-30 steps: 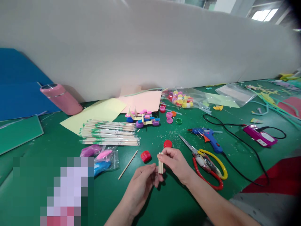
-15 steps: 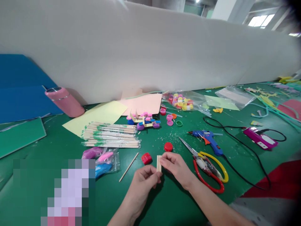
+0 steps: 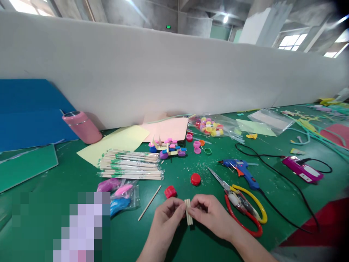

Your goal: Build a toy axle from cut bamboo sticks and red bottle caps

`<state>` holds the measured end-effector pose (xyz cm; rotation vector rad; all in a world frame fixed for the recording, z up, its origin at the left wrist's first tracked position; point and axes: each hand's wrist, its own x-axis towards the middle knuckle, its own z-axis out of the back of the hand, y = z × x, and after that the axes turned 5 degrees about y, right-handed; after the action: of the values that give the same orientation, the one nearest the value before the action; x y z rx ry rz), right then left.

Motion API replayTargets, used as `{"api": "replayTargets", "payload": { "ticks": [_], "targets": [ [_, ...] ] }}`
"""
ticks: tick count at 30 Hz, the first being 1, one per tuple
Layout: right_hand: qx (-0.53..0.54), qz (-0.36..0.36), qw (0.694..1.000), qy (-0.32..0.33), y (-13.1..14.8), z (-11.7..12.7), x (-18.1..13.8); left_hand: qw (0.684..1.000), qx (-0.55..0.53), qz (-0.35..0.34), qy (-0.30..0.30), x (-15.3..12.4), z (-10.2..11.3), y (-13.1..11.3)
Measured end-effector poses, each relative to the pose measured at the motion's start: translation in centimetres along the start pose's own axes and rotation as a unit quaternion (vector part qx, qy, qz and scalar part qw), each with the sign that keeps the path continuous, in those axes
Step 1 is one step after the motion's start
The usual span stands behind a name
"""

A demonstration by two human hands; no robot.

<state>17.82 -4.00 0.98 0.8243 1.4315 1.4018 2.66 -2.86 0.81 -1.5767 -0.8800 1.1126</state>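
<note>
Between my two hands is a small bundle of short wooden sticks point(image 3: 188, 212), lined up side by side. My left hand point(image 3: 169, 218) pinches its left side with thumb and fingers. From the right, my right hand point(image 3: 207, 214) pinches the same bundle, thumb against the sticks. Just beyond my left hand lies a red bottle cap piece point(image 3: 170, 191), and another red cap point(image 3: 195, 179) sits past my right hand. A single longer wooden stick point(image 3: 149, 203) rests on the green table to the left.
Scissors point(image 3: 237, 202) and a blue glue gun point(image 3: 241, 170) with its cable lie on the right. Wrapped chopsticks point(image 3: 131, 164), bagged clay point(image 3: 120, 194) and small toy cars point(image 3: 170, 149) are at the left and middle. A pink bottle point(image 3: 82, 127) leans farther back.
The stick bundle has turned from nearly upright to a slight tilt, and both hands have come level around it. The whole view has shifted a little upward.
</note>
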Motion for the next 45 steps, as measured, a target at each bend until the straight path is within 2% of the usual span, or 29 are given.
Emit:
{"api": "replayTargets", "payload": {
  "ticks": [5, 8, 13, 20, 22, 26, 30, 32, 37, 45],
  "targets": [
    [-0.031, 0.020, 0.999, -0.009, -0.1, 0.3, -0.7, 0.995, 0.053, -0.029, -0.074, 0.2, 0.3, 0.6],
    [-0.041, 0.027, 0.998, -0.028, -0.2, 0.8, -0.7, 0.988, 0.085, -0.074, -0.108, 0.0, 0.4, 0.4],
    [-0.067, 0.055, 0.996, -0.033, 0.4, 1.8, 0.2, 0.959, 0.128, -0.170, -0.189, -0.7, 0.4, -0.8],
    [-0.048, 0.095, 0.994, -0.003, 1.9, 2.2, 2.3, 0.917, 0.199, -0.214, -0.273, 0.0, 2.4, -0.9],
    [-0.043, 0.091, 0.995, 0.004, 1.6, 1.9, 2.5, 0.902, 0.266, -0.214, -0.265, 0.2, 2.9, -0.8],
    [-0.071, 0.069, 0.995, 0.017, 0.8, 1.8, 1.2, 0.852, 0.436, -0.223, -0.183, 0.9, 3.2, -0.3],
    [-0.205, 0.068, 0.976, -0.002, 0.1, 2.5, -1.6, 0.784, 0.570, -0.207, -0.131, 2.0, 2.9, 0.3],
    [-0.280, 0.067, 0.957, -0.037, -0.6, 3.1, -3.0, 0.766, 0.601, -0.199, -0.111, 2.3, 2.7, 0.4],
    [-0.352, 0.064, 0.930, -0.084, -2.6, 4.7, -4.2, 0.765, 0.605, -0.206, -0.082, 2.4, 2.7, 0.3],
    [-0.363, 0.087, 0.926, -0.058, -2.5, 7.0, -3.0, 0.784, 0.582, -0.209, -0.052, 1.8, 3.1, 0.3]
  ]
}}
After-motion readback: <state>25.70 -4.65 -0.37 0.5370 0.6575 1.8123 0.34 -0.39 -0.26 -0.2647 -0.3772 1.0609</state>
